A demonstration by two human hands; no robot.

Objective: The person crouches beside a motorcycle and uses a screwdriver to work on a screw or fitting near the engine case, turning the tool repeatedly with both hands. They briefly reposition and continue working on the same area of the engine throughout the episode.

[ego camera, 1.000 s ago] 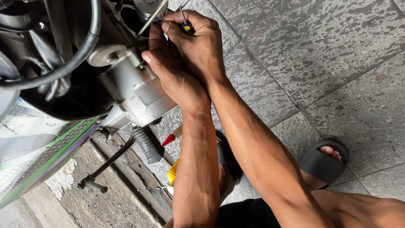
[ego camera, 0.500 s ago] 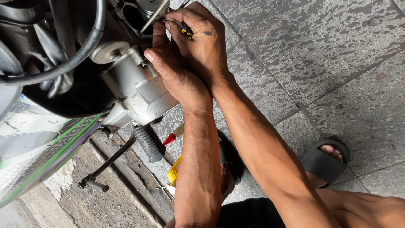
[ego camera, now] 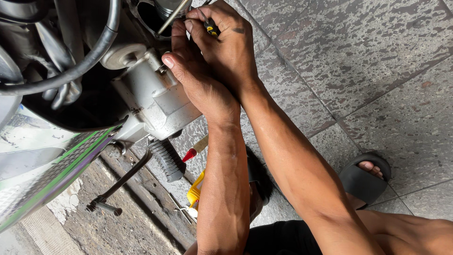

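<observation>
— What's nearest us? 
— 2 tools on the floor [ego camera: 377, 71], a yellow one [ego camera: 195, 191] and a red-tipped one [ego camera: 191, 154]. 
— And further in? 
— Left hand [ego camera: 200, 82] rests open on the engine case [ego camera: 151, 97]. Right hand [ego camera: 229, 45] has its fingers closed on a small screwdriver [ego camera: 211, 27] up at the engine. The job looks unfinished.

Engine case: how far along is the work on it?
Done: hard to judge; tools already lie out on the floor. In hand: right hand grips a black-and-yellow-handled tool at the engine case, left hand braced against it. Left: the worked spot is hidden behind the hands, so cannot tell.
</observation>
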